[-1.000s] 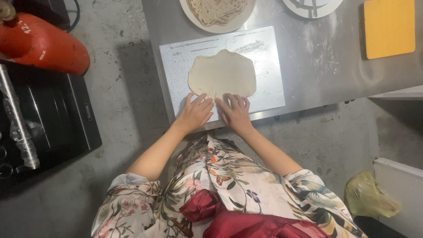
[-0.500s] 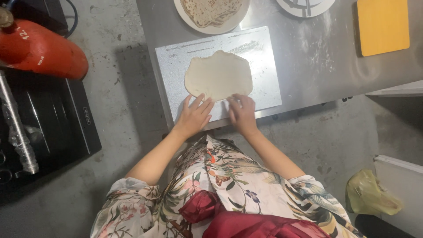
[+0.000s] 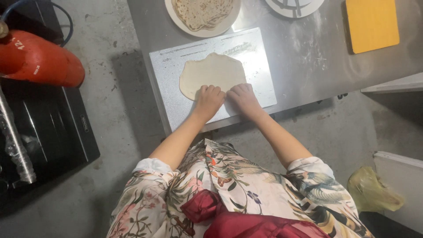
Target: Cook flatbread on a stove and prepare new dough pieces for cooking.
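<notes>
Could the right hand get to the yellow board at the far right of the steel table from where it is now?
Probably yes. The right hand rests on the near edge of the flat dough, and only bare steel table lies between it and the yellow board. It looks like a long stretch, though.

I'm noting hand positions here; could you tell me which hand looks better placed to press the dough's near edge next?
Probably the left hand: its fingers already lie on the dough at the near edge, while the right hand sits at its corner, mostly on the metal board.
</notes>
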